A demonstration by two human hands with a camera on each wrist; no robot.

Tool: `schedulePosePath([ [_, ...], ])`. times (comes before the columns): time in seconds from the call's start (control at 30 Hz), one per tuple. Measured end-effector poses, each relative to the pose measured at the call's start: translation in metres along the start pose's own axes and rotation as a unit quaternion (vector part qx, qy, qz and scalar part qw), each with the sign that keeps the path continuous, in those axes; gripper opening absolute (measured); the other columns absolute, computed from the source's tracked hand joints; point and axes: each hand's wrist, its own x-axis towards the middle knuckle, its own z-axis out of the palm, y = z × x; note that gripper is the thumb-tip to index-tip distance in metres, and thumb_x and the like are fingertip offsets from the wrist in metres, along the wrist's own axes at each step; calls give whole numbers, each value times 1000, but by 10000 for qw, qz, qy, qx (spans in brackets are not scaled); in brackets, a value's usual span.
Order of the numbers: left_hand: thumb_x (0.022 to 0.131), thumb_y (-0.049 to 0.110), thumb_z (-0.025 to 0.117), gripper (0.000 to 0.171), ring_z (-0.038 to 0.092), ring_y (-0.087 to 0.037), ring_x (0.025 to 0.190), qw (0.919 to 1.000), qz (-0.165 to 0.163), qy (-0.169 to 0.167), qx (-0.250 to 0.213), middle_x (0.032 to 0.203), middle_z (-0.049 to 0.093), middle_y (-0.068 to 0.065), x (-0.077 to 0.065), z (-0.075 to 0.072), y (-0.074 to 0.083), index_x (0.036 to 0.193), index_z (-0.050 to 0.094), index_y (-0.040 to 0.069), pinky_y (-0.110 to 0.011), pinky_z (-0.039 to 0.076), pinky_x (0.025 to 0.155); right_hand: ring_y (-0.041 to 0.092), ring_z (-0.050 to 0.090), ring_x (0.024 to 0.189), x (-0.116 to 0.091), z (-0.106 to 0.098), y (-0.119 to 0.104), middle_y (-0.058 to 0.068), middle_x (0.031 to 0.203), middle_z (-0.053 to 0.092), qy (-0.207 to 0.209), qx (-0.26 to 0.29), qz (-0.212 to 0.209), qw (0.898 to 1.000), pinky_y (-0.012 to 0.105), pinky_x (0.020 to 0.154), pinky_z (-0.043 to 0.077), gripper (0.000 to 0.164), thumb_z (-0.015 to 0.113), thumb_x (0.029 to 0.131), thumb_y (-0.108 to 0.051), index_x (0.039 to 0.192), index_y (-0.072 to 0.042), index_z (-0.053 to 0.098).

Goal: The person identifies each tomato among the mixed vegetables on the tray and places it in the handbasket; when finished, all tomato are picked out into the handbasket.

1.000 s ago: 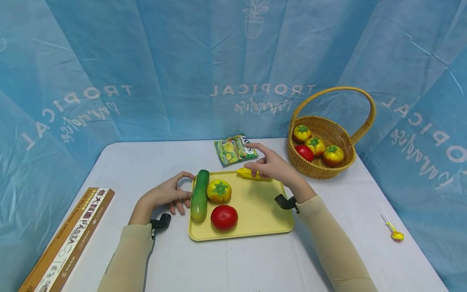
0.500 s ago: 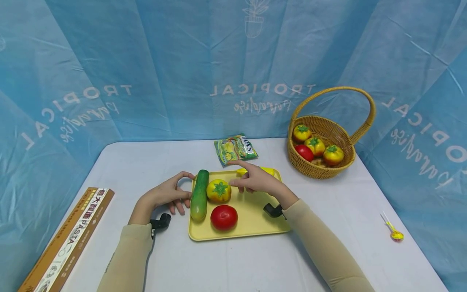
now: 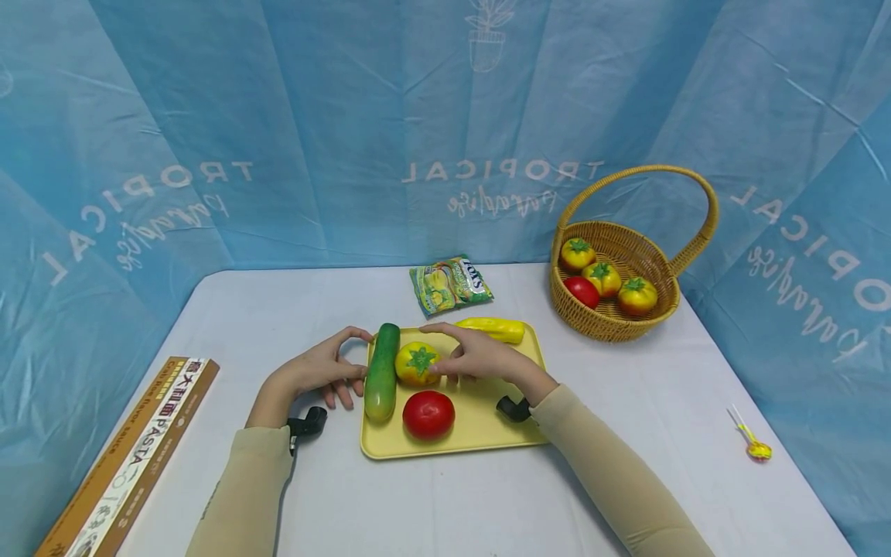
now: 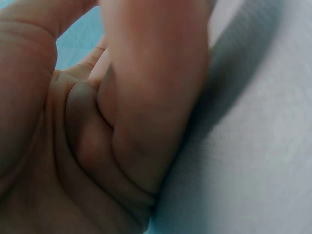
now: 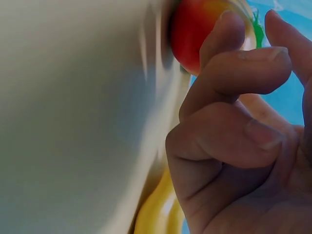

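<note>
My right hand (image 3: 483, 357) is over the yellow tray (image 3: 487, 422), beside a yellow-and-red persimmon-like fruit (image 3: 416, 363) with a green leafy top. Its thumb and index finger reach around the fruit's right and far sides; contact is unclear. In the right wrist view the other fingers (image 5: 234, 136) are bent with nothing held, and the fruit (image 5: 195, 34) shows beyond them. At the tray's left edge is my left hand (image 3: 313, 367), its thumb and index finger close to a green cucumber (image 3: 382, 375). A red tomato (image 3: 428, 415) and a banana (image 3: 496, 329) also lie on the tray.
A wicker basket (image 3: 609, 329) with several fruits stands at the back right. Behind the tray lies a green snack packet (image 3: 451, 285). A pasta box (image 3: 132, 456) is along the left side, a lollipop (image 3: 755, 447) at the right. A blue curtain (image 3: 348, 116) closes off the back.
My right hand has moved left and toward me, from above the banana to the persimmon-like fruit, uncovering the banana and the packet. The left hand has stayed put.
</note>
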Motion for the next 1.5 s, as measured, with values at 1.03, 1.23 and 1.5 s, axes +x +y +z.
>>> schedulePosePath([
  [1.03, 104, 25, 67, 63, 77, -26, 61, 10000, 84, 17, 48, 86, 79, -12, -1, 1, 0, 155, 31, 24, -32, 62, 53, 19, 67, 69, 11, 14, 12, 9, 82, 74, -78, -111, -160, 9998, 26, 67, 53, 74, 78, 98, -35, 161, -31, 41],
  [1.23, 103, 25, 68, 63, 76, -26, 60, 10000, 55, 25, -5, 86, 80, -13, -1, 1, 0, 155, 31, 24, -33, 62, 52, 16, 66, 68, 13, 15, 14, 7, 81, 73, -39, -161, -170, 9997, 26, 67, 53, 74, 79, 97, -35, 161, -32, 41],
  [1.5, 103, 25, 68, 64, 76, -25, 59, 10000, 37, 40, -7, 86, 80, -13, -2, 2, 0, 155, 31, 25, -33, 62, 52, 15, 63, 65, 13, 16, 12, 7, 78, 73, 32, -244, -241, 9994, 25, 63, 51, 72, 79, 97, -34, 160, -31, 43],
])
